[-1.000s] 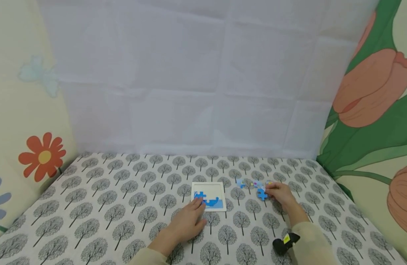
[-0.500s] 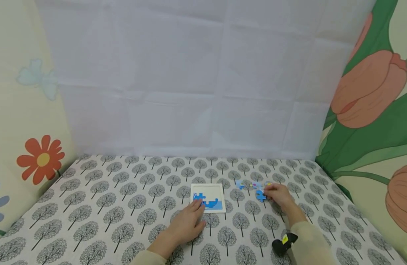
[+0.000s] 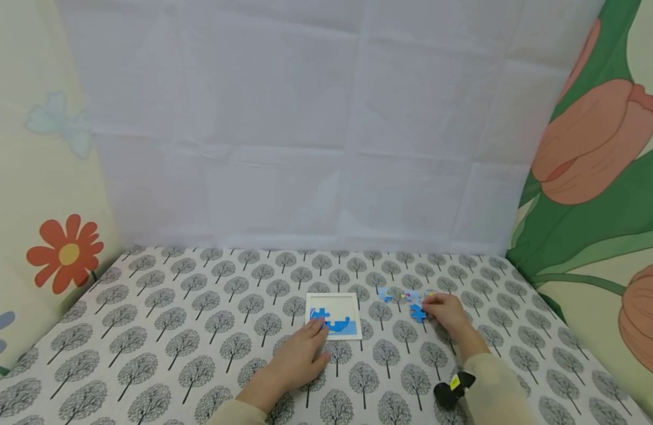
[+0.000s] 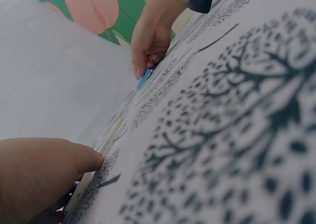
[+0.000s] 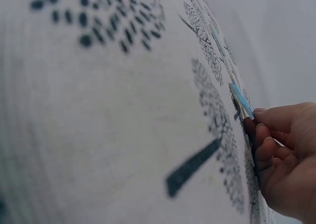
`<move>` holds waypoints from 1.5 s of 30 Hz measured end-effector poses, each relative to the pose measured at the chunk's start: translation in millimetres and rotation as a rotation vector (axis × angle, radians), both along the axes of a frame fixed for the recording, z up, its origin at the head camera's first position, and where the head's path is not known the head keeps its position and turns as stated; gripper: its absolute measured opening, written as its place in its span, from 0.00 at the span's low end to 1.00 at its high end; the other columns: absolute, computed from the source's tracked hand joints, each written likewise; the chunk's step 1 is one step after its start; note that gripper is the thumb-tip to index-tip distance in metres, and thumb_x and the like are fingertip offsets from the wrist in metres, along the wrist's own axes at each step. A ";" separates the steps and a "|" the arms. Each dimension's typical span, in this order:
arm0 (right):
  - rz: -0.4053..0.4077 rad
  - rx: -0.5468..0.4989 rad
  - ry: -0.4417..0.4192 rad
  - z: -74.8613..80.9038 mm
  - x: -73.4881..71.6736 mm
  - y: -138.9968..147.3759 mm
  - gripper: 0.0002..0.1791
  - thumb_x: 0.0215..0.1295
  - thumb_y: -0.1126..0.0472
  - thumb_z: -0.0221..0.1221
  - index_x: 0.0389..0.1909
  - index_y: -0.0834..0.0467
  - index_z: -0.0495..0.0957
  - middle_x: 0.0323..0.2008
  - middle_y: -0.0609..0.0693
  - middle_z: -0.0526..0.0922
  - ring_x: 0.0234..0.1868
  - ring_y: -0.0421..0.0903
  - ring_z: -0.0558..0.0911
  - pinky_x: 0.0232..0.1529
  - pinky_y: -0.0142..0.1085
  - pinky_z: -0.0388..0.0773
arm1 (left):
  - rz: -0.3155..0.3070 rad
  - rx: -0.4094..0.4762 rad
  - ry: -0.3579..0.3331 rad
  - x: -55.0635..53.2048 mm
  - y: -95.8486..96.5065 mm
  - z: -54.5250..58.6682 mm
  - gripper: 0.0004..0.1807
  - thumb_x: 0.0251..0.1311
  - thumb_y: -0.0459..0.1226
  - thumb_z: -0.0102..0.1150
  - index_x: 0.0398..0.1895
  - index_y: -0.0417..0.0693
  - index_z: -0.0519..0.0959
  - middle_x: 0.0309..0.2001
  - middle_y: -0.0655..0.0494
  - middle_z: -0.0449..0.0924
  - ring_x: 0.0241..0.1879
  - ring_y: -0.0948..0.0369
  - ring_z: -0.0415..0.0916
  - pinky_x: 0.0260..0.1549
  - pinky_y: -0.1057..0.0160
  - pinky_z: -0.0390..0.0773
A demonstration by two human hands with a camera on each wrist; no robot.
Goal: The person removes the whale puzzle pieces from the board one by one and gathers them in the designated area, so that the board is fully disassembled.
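A blue jigsaw piece (image 3: 418,313) is pinched between the thumb and fingers of my right hand (image 3: 450,314). In the right wrist view, the piece (image 5: 241,100) is tilted, one edge raised close over the cloth. My left hand (image 3: 300,357) lies with its fingers extended over the lower left corner of a white square puzzle tray (image 3: 333,294). Its fingertips touch the blue whale-like pieces (image 3: 338,325) that fill the tray's lower part and partly hide them. The left thumb (image 4: 91,160) lies along the tray's near edge in the left wrist view.
Behind the held piece, several loose light-blue pieces (image 3: 411,296) lie in a row on the tree-patterned cloth (image 3: 199,330). A white sheet (image 3: 284,130) hangs behind the table. A black wrist device (image 3: 447,394) sits by the right sleeve.
The right hand has shifted slightly left, and the blue jigsaw piece in its fingers has turned and tilted a little. The left hand has stayed on the tray.
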State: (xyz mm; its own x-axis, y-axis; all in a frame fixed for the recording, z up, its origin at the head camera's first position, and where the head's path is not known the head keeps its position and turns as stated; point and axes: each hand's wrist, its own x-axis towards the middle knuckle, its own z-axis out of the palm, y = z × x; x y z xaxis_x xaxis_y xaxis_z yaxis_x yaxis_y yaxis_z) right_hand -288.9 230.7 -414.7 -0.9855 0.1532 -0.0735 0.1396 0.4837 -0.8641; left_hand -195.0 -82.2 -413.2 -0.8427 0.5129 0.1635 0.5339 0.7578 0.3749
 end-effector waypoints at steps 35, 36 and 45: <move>0.007 0.015 0.063 -1.6 4.3 -0.6 0.05 0.53 0.68 0.56 0.29 0.67 0.77 0.24 0.51 0.76 0.24 0.43 0.72 0.19 0.27 0.67 | -0.013 0.012 0.047 2.5 0.4 -0.2 0.27 0.57 0.41 0.49 0.55 0.30 0.64 0.59 0.37 0.56 0.59 0.45 0.52 0.55 0.51 0.56; 0.005 0.010 0.059 -1.2 4.6 -0.7 0.05 0.54 0.68 0.56 0.29 0.67 0.77 0.25 0.51 0.76 0.24 0.43 0.73 0.19 0.27 0.67 | -0.014 0.012 0.047 2.5 0.4 -0.1 0.27 0.57 0.41 0.49 0.55 0.29 0.64 0.59 0.37 0.56 0.59 0.45 0.52 0.55 0.51 0.56; 0.019 -0.047 0.063 0.1 5.6 -0.5 0.07 0.55 0.68 0.55 0.30 0.69 0.76 0.24 0.51 0.77 0.23 0.42 0.73 0.23 0.31 0.71 | -0.016 0.007 0.042 1.3 0.2 -0.8 0.27 0.58 0.41 0.48 0.55 0.29 0.63 0.59 0.37 0.56 0.59 0.45 0.52 0.55 0.51 0.56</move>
State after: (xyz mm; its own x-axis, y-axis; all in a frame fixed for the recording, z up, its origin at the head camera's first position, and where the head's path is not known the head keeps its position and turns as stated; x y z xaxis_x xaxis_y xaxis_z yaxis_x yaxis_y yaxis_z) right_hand -283.3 230.2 -414.6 -0.9911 0.1318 -0.0176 0.0749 0.4445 -0.8927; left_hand -193.6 -82.0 -414.1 -0.8264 0.5253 0.2028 0.5619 0.7461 0.3573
